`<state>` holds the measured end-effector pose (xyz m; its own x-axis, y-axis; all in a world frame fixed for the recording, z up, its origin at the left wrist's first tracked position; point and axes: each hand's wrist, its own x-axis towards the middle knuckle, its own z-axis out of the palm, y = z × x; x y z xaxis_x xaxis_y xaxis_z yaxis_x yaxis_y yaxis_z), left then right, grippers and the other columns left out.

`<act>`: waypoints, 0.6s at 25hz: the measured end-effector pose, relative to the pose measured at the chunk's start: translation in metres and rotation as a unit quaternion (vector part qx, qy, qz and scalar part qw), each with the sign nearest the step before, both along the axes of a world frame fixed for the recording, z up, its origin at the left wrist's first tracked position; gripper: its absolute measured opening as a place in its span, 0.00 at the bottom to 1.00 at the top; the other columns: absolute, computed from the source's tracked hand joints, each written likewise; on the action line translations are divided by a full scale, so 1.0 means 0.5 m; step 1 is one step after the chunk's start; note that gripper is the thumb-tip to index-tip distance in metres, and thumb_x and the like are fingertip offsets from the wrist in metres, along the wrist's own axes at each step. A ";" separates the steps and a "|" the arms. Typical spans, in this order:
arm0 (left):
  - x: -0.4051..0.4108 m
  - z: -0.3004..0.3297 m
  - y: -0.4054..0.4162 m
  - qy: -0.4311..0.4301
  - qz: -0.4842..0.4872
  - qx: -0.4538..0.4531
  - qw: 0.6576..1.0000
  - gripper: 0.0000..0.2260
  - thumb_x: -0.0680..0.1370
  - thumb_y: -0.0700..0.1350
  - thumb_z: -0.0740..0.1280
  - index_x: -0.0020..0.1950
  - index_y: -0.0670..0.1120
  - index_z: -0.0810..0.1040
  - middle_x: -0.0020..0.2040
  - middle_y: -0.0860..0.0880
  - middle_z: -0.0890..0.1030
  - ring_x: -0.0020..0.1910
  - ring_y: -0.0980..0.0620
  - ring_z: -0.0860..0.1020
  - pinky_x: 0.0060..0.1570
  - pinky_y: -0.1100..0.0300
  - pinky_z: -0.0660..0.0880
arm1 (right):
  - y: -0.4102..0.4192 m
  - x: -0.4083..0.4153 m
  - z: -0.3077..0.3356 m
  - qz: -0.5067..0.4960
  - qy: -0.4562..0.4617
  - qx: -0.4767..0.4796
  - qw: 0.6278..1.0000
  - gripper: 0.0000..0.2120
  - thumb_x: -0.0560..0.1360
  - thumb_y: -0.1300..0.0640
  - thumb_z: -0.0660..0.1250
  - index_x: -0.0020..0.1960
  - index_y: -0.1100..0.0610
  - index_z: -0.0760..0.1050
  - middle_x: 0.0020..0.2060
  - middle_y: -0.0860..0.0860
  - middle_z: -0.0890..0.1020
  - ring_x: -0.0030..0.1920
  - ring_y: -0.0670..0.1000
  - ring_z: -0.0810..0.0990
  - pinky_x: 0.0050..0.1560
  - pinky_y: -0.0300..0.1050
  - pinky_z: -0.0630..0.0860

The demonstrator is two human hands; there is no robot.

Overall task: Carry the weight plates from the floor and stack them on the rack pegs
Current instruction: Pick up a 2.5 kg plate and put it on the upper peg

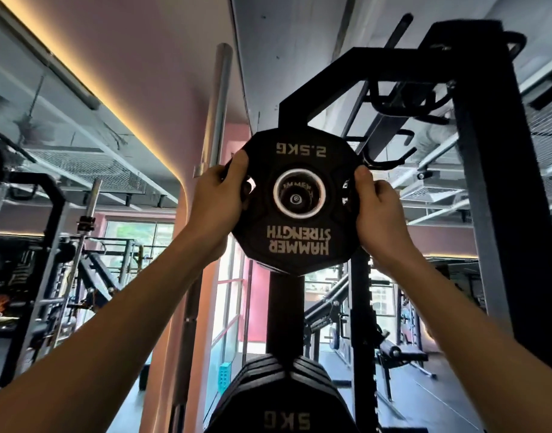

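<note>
A black 2.5 kg weight plate [299, 245] with upside-down white lettering is held up at head height against the black rack upright [285, 314]. The end of a rack peg [296, 200] shows through the plate's steel-ringed centre hole. My left hand [220, 201] grips the plate's left edge, thumb on its face. My right hand [376, 210] grips the right edge the same way. Below, several black 5 kg plates [284, 389] hang stacked on a lower peg.
A steel barbell [216, 114] stands upright just left of the plate. The black rack frame [487, 170] with hooks rises at the right. Other gym machines and a bench [402, 354] fill the background. A pink wall column stands behind the barbell.
</note>
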<state>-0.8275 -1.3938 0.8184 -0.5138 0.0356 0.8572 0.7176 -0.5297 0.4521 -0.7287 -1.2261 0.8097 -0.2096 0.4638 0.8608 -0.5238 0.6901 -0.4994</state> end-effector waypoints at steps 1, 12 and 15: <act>-0.018 -0.002 0.008 0.006 0.008 -0.004 1.000 0.15 0.81 0.55 0.61 0.46 0.43 0.74 0.30 0.50 0.71 0.25 0.55 0.67 0.28 0.62 0.64 | 0.007 -0.011 -0.001 -0.009 -0.003 0.006 1.000 0.31 0.74 0.29 0.53 0.52 0.57 0.74 0.43 0.52 0.81 0.47 0.54 0.81 0.56 0.62 0.76; -0.156 0.009 0.083 0.021 0.119 -0.044 0.992 0.26 0.80 0.61 0.59 0.50 0.37 0.77 0.41 0.42 0.79 0.38 0.52 0.76 0.39 0.57 0.70 | 0.081 -0.122 0.001 -0.038 -0.008 0.038 0.999 0.18 0.82 0.41 0.52 0.59 0.55 0.67 0.42 0.43 0.75 0.42 0.40 0.74 0.52 0.49 0.73; -0.186 0.003 0.103 0.026 0.161 -0.040 0.986 0.23 0.80 0.62 0.58 0.47 0.42 0.77 0.38 0.49 0.79 0.35 0.56 0.75 0.35 0.58 0.67 | 0.100 -0.148 0.000 -0.058 -0.011 0.049 0.997 0.18 0.83 0.42 0.52 0.59 0.55 0.68 0.40 0.42 0.75 0.40 0.39 0.74 0.41 0.42 0.70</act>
<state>-0.9203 -1.3423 0.8197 -0.4649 -0.0534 0.8838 0.8660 -0.2353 0.4413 -0.8026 -1.1763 0.8097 -0.1779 0.3996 0.8993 -0.4269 0.7920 -0.4364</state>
